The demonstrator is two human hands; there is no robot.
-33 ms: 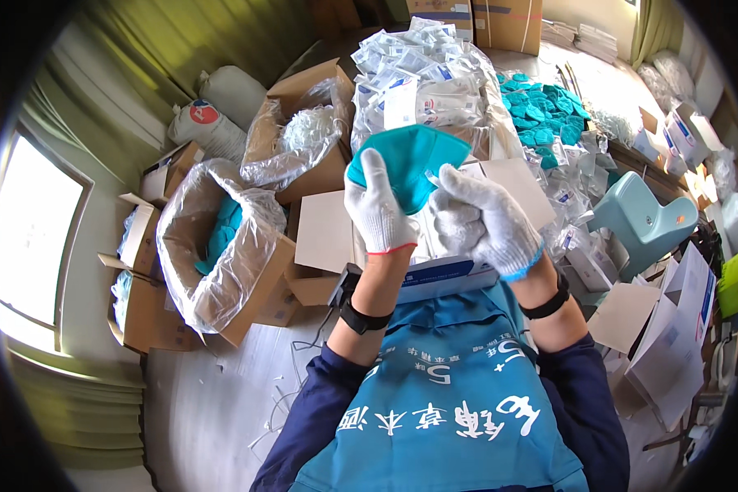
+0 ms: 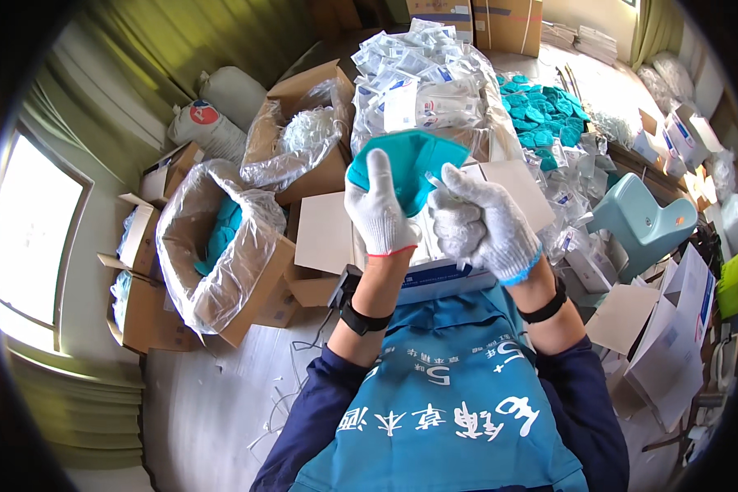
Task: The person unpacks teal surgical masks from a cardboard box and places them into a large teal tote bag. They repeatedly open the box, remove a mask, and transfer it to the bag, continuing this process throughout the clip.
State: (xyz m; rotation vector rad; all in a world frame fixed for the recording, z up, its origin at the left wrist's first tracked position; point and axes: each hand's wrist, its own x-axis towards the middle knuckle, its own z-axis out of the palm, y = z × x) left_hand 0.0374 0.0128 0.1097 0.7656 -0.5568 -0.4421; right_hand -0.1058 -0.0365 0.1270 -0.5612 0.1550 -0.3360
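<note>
Over the white box, the left hand had its grip closed on the teal mask; the right hand curled tight at its edge, hold unclear. Gentle, crease-free steadying seemed best.

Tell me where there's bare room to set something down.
Lower left: pale floor, bordered by the green curtain, plastic-lined box and left sleeve; cables clutter its right side. The middle is crowded: the left hand holds a teal mask in front of heaped white packets. At right, cartons crowd the light-blue stool.
</note>
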